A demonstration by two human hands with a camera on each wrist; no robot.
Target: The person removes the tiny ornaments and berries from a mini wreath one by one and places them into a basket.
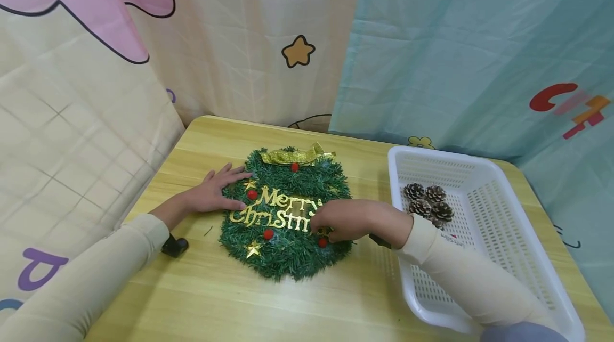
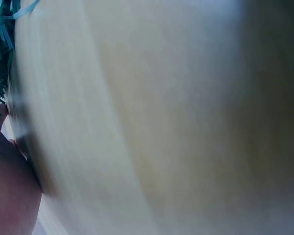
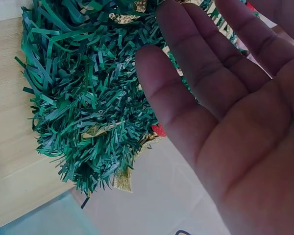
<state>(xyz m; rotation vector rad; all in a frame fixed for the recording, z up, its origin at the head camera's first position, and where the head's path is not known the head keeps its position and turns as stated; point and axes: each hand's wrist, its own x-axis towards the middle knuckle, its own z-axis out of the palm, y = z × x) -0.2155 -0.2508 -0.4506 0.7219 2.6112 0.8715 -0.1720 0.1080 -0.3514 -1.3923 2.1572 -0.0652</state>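
Observation:
A green tinsel wreath (image 1: 288, 265) lies flat on the table, with red balls, gold stars and a gold ribbon bow (image 1: 290, 157) at its top. Across its middle runs a gold "Merry Christmas" sign (image 1: 275, 219). My left hand (image 1: 211, 193) rests on the wreath's left edge, fingers spread and fairly straight; the left wrist view catches only part of that hand (image 2: 12, 181). At the sign's right end, my right hand (image 1: 352, 219) has its fingers bent and pinches the lettering. The right wrist view shows this hand's fingers (image 3: 201, 68) over the wreath; its thumb contact is hidden.
To the right stands a white plastic basket (image 1: 499, 198) with several pine cones (image 1: 427, 203) at its far left. My right forearm crosses over its near side. A small black object (image 1: 175, 246) is by my left wrist. Printed curtains (image 1: 268, 22) hang behind the wooden table (image 1: 240, 307).

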